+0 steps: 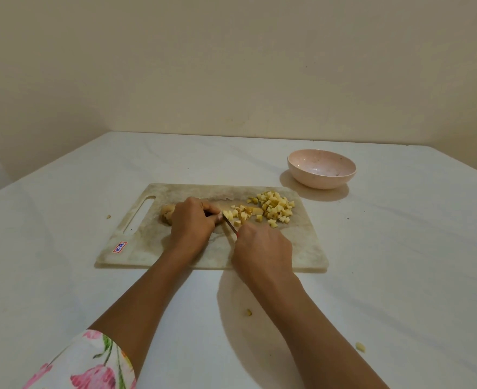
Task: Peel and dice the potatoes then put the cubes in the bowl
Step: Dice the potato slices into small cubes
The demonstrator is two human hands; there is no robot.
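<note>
Your left hand (192,220) is on the cutting board (296,248), fingers curled down on a potato piece (226,214) that's mostly hidden; your right hand (262,248) grips the knife (230,223) tight, blade angled down beside those fingertips; cut cubes (276,209) are heaped at the board's far right; the pink bowl (321,178) sits beyond them on the surface (400,262), apart from the board.
</note>
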